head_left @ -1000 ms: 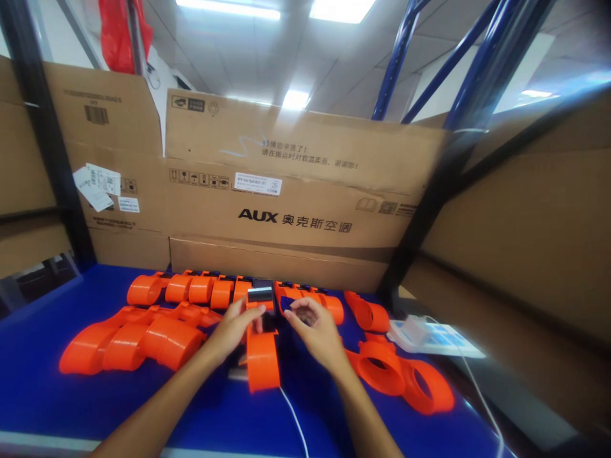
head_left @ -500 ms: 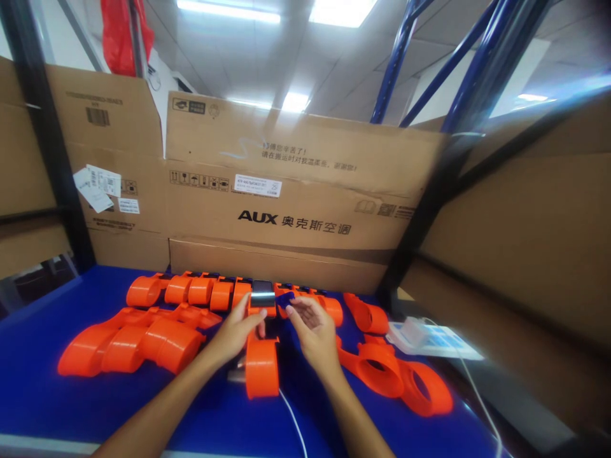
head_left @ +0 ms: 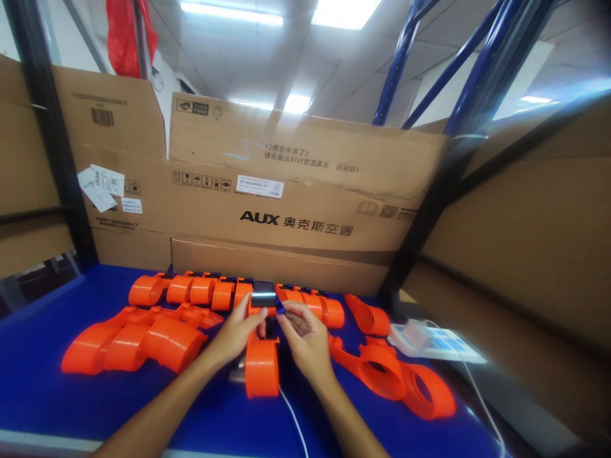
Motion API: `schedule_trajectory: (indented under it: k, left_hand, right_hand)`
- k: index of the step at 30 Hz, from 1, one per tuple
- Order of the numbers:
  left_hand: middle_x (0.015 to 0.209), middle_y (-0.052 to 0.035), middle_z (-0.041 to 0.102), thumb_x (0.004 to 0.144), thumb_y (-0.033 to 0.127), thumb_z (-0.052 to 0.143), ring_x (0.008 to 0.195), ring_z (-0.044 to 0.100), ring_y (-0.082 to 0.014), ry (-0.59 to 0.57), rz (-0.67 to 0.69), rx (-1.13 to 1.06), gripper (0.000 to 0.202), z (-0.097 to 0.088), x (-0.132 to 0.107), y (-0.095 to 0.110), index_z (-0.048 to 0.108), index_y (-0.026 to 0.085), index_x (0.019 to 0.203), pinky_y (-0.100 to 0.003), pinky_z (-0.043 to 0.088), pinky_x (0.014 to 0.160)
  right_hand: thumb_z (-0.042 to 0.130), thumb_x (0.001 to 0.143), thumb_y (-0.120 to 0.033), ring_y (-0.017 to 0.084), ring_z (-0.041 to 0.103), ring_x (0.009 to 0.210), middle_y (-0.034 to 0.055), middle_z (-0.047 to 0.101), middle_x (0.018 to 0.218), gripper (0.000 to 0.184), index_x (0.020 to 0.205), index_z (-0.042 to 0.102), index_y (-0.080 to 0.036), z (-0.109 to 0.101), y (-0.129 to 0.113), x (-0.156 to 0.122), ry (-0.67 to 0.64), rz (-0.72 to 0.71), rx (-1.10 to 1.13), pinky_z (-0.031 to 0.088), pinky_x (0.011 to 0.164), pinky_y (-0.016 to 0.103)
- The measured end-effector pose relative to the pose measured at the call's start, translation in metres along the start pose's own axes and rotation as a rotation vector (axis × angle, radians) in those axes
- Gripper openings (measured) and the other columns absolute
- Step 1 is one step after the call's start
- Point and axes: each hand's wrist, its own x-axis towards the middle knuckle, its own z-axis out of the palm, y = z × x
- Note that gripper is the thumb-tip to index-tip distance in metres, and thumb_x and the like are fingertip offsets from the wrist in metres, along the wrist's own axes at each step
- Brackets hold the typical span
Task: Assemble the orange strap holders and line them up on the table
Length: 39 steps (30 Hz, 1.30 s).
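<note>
An orange plastic device (head_left: 262,365) with a round body and a dark screen head (head_left: 264,296) lies in the middle of the blue table (head_left: 38,388). My left hand (head_left: 237,332) grips its left side near the head. My right hand (head_left: 301,336) is curled at its right side, fingertips pinched on a small blue part (head_left: 280,310) next to the head. A white cable (head_left: 293,420) runs from the device toward me.
Rows of orange devices (head_left: 200,289) and orange shells (head_left: 128,340) lie left and behind; orange ring parts (head_left: 396,380) lie to the right. A white power strip (head_left: 429,340) sits at the right edge. AUX cardboard boxes (head_left: 296,197) wall in the back and right.
My right hand has moved left and closed in on the device's head, pinching the small blue part. The left hand has stayed on the device.
</note>
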Motion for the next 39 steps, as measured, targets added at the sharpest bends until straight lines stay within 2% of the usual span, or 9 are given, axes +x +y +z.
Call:
schedule_trajectory:
  k: [7, 12, 18, 20, 28, 35, 39]
  left_hand:
    - [0.065, 0.0035, 0.059, 0.089, 0.047, 0.062, 0.061, 0.055, -0.0139, -0.005, 0.027, 0.045, 0.033, 0.001, -0.001, 0.001, 0.054, 0.018, 0.105, -0.027, 0.043, 0.065]
    - [0.068, 0.0023, 0.059, 0.089, 0.048, 0.061, 0.065, 0.055, -0.0148, 0.006, 0.013, 0.059, 0.033, 0.001, -0.002, 0.001, 0.054, 0.019, 0.103, -0.029, 0.045, 0.070]
    - [0.069, 0.0019, 0.059, 0.089, 0.049, 0.062, 0.067, 0.056, -0.0157, -0.002, 0.013, 0.088, 0.034, 0.002, -0.003, 0.002, 0.055, 0.019, 0.103, -0.029, 0.046, 0.070]
    - [0.070, 0.0019, 0.059, 0.089, 0.049, 0.061, 0.068, 0.056, -0.0159, -0.010, 0.018, 0.103, 0.034, 0.002, -0.004, 0.002, 0.055, 0.019, 0.103, -0.030, 0.046, 0.071]
    - [0.071, 0.0030, 0.057, 0.089, 0.047, 0.061, 0.067, 0.054, -0.0156, -0.033, 0.013, 0.105, 0.032, 0.004, -0.006, 0.005, 0.054, 0.020, 0.104, -0.029, 0.046, 0.070]
    - [0.071, 0.0030, 0.057, 0.090, 0.046, 0.061, 0.068, 0.054, -0.0152, -0.028, 0.021, 0.124, 0.029, 0.003, -0.006, 0.005, 0.054, 0.020, 0.101, -0.029, 0.046, 0.072]
    - [0.070, 0.0021, 0.059, 0.089, 0.046, 0.063, 0.066, 0.055, -0.0152, -0.024, 0.008, 0.067, 0.033, 0.003, -0.004, 0.003, 0.055, 0.019, 0.104, -0.029, 0.046, 0.068]
  right_hand:
    - [0.063, 0.091, -0.024, 0.021, 0.071, 0.087, 0.0071, 0.072, 0.100, 0.015, 0.105, 0.066, -0.022, -0.007, -0.006, -0.003, -0.001, -0.216, -0.379, 0.060, 0.082, 0.037]
    - [0.060, 0.092, -0.020, 0.020, 0.070, 0.083, 0.0060, 0.071, 0.097, 0.016, 0.108, 0.063, -0.022, -0.008, -0.008, -0.006, 0.008, -0.303, -0.470, 0.059, 0.078, 0.034]
    - [0.060, 0.092, -0.020, 0.018, 0.065, 0.074, 0.0040, 0.066, 0.084, 0.003, 0.094, 0.060, -0.022, -0.008, -0.009, -0.005, -0.009, -0.333, -0.507, 0.056, 0.071, 0.032]
    - [0.059, 0.093, -0.020, 0.018, 0.062, 0.072, 0.0037, 0.063, 0.082, 0.005, 0.089, 0.058, -0.022, -0.009, -0.010, -0.003, -0.026, -0.339, -0.511, 0.055, 0.069, 0.031]
    - [0.052, 0.096, -0.020, 0.021, 0.060, 0.085, 0.0086, 0.062, 0.097, 0.006, 0.090, 0.053, -0.023, -0.016, -0.014, 0.000, -0.194, -0.354, -0.628, 0.050, 0.074, 0.033]
    - [0.050, 0.096, -0.021, 0.022, 0.060, 0.092, 0.0098, 0.063, 0.104, 0.006, 0.091, 0.051, -0.023, -0.017, -0.018, 0.000, -0.241, -0.335, -0.655, 0.049, 0.077, 0.034]
    - [0.052, 0.096, -0.026, 0.022, 0.059, 0.091, 0.0094, 0.062, 0.102, 0.007, 0.091, 0.053, -0.023, -0.019, -0.019, 0.000, -0.241, -0.285, -0.549, 0.048, 0.075, 0.034]
